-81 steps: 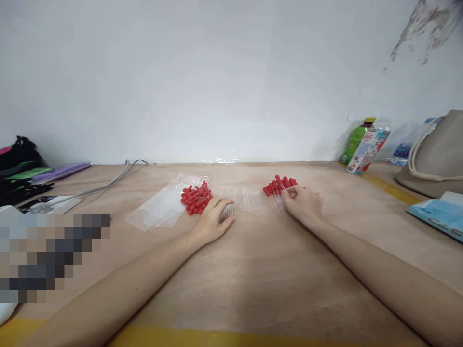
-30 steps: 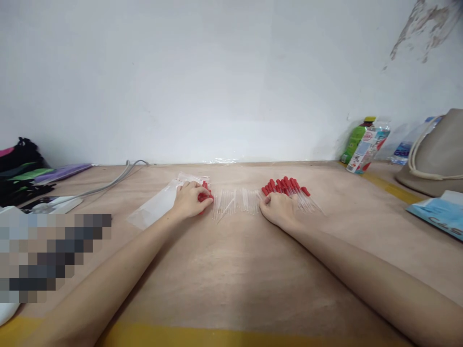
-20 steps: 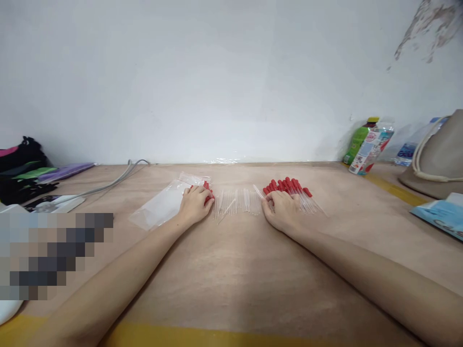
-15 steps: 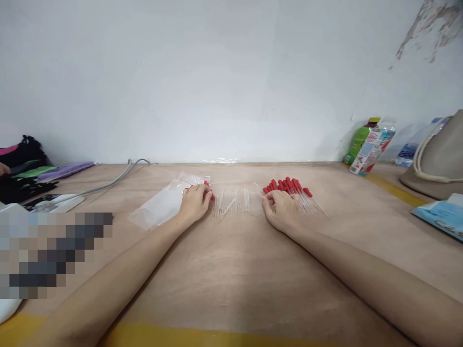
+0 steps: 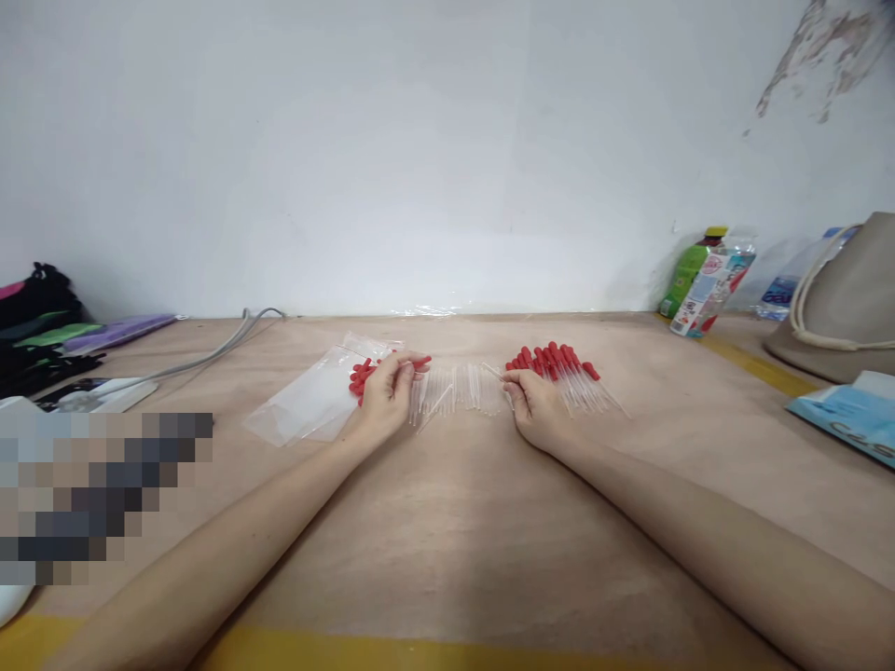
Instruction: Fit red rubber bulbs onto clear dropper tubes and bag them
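Observation:
Between the fingertips of my left hand (image 5: 384,391) is a red rubber bulb (image 5: 425,360). More loose red bulbs (image 5: 359,375) lie just left of that hand, on a clear plastic bag (image 5: 304,396). My right hand (image 5: 537,403) pinches a thin clear dropper tube (image 5: 493,371), its end pointing up and left. A row of clear tubes (image 5: 458,387) lies on the table between my hands. Beyond and right of my right hand, several droppers with red bulbs (image 5: 556,359) lie side by side, partly hidden by the hand.
A grey cable (image 5: 234,340) and black and coloured items (image 5: 48,321) are at the left. Bottles (image 5: 709,284), a beige bag (image 5: 835,298) and a blue packet (image 5: 849,415) stand or lie at the right. A white wall (image 5: 447,158) closes the table's back.
My left hand has come off the loose bulbs and now lifts one toward the middle. My right hand keeps its tube, which has tilted toward the left hand.

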### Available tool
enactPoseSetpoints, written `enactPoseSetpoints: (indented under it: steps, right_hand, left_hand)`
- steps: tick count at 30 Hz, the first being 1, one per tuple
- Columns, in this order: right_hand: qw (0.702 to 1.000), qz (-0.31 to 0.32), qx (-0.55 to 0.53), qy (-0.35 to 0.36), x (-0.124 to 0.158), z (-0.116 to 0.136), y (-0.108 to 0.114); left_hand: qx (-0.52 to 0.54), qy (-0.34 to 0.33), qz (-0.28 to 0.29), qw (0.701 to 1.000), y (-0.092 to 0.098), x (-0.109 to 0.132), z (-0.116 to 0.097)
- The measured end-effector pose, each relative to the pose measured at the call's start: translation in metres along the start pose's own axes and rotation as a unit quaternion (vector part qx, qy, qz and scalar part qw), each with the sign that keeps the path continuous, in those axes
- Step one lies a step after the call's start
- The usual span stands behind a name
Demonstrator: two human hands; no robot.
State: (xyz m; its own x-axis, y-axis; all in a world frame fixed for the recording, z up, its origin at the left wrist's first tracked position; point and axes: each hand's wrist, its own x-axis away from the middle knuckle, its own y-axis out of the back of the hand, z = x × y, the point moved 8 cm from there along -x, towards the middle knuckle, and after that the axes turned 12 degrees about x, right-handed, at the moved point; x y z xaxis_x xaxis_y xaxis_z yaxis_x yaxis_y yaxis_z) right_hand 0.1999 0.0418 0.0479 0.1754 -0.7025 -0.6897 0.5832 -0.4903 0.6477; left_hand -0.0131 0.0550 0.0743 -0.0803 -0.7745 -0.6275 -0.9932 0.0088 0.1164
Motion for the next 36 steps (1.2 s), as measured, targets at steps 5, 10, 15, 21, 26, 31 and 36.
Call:
enactPoseSetpoints:
  steps: [5, 10, 15, 21, 26, 31, 36]
  right_hand:
    - [0.999, 0.009, 0.002, 0.038, 0.002, 0.014, 0.003]
    - [0.997, 0.020, 0.016, 0.068, 0.004, 0.027, 0.004]
    - [0.997, 0.016, 0.010, 0.077, 0.005, 0.032, 0.005]
    - [0.996, 0.041, -0.005, 0.085, 0.007, 0.037, 0.002]
    - [0.992, 0.082, 0.001, 0.093, 0.007, 0.040, -0.002]
    - [0.989, 0.102, 0.000, 0.105, 0.006, 0.038, -0.002]
    - [0.986, 0.107, 0.020, 0.127, 0.005, 0.037, -0.002]
  left_hand:
    - [0.068, 0.042, 0.038, 0.996, -0.024, 0.016, 0.005]
    - [-0.003, 0.044, 0.050, 0.998, -0.028, 0.022, 0.016]
    - [-0.054, 0.019, 0.064, 0.996, -0.029, 0.022, 0.016]
    - [-0.109, -0.024, 0.090, 0.990, -0.033, 0.023, 0.009]
    - [-0.116, -0.035, 0.101, 0.988, -0.034, 0.023, 0.008]
    - [-0.109, -0.040, 0.147, 0.982, -0.039, 0.025, 0.002]
    - [-0.115, -0.042, 0.187, 0.975, -0.045, 0.027, -0.004]
